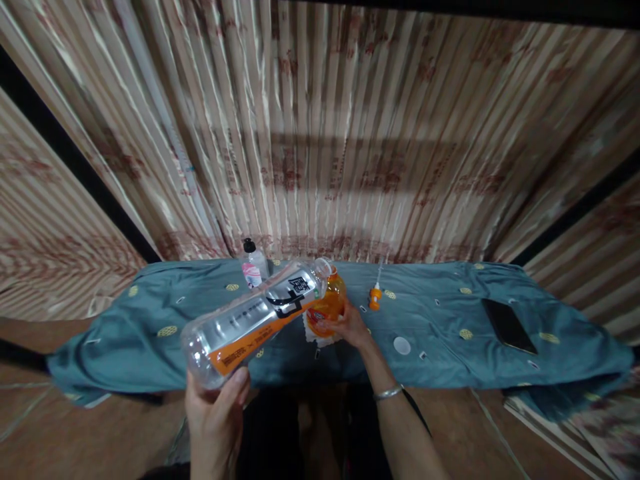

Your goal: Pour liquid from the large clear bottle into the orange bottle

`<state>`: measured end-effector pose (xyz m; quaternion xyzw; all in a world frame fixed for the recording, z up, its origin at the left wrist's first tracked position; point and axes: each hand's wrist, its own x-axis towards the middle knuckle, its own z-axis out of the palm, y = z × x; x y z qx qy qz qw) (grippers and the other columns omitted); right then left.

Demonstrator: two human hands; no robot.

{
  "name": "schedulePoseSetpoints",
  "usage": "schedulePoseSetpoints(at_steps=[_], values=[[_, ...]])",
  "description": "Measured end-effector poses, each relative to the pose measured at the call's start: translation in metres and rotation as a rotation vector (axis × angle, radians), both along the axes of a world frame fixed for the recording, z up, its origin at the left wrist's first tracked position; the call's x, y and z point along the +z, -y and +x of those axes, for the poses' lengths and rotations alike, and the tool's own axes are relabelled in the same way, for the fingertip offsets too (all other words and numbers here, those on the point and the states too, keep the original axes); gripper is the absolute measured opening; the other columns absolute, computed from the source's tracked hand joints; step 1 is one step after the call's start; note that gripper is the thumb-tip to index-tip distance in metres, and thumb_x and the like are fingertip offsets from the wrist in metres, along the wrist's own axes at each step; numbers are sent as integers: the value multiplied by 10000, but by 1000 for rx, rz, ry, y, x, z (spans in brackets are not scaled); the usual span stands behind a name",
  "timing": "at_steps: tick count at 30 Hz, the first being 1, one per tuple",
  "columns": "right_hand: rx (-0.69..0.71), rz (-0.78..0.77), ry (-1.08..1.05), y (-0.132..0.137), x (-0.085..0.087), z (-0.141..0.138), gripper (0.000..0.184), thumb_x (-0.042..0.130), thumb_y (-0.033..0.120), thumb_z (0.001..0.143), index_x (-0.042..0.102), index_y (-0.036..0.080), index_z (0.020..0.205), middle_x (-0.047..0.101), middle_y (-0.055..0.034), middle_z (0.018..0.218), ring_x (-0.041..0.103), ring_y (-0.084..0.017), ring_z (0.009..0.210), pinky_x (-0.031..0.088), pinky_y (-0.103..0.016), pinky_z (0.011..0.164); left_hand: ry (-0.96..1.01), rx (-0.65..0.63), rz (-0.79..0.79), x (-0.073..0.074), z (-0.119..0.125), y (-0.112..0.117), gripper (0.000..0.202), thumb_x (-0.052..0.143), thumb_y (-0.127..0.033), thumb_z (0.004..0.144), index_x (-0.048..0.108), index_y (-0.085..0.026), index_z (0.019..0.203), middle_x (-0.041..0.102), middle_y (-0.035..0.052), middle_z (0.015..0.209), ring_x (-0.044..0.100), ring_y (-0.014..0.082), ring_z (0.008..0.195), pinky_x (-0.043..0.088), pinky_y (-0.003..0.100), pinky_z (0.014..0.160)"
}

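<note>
My left hand (217,403) grips the base of a clear plastic drink bottle (263,313) with a silver, black and orange label. It is tilted, its uncapped mouth up at the right, close above the neck of an orange bottle (330,303). Whether the two mouths touch I cannot tell. My right hand (350,325) is wrapped round the side of the orange bottle, which stands on a white cloth (320,341). To the right of that lies an orange pump top (375,297) with a clear tube. A white round cap (402,345) rests nearer me.
A clear pump bottle with a black top (255,265) stands at the back left. A dark phone or tablet (509,325) lies at the right. The table has a teal patterned cloth (450,360); a striped curtain (340,133) hangs behind it, and black poles (85,160) flank it.
</note>
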<state>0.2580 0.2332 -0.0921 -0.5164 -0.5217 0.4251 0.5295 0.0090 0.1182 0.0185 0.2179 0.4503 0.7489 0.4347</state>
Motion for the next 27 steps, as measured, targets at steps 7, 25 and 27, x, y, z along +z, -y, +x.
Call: schedulePoseSetpoints(at_steps=[7,25,27], values=[[-8,2,5,1,2,1,709,1037,397,591,737,276,1222,863,-73,1244,809,-368,1200,632,-575,1135,7,3,-7,-4,-2,-1,652,998,-218,552,686,-215,1125,709,-15,831,512,82,536,369,206,464],[-38,5,112,7,10,3,848,1035,461,602,692,265,1352,822,-83,1354,779,-368,1273,584,-591,1191,-30,-62,-115,-22,-23,-13,761,1053,-252,380,631,-226,1012,691,-30,746,604,144,540,454,257,510],[-43,16,104,8,9,1,848,1030,478,605,687,270,1352,824,-81,1351,781,-371,1278,583,-596,1195,-31,-65,-102,-20,-21,-12,758,1054,-256,386,634,-225,1017,692,-30,747,587,132,525,429,244,495]])
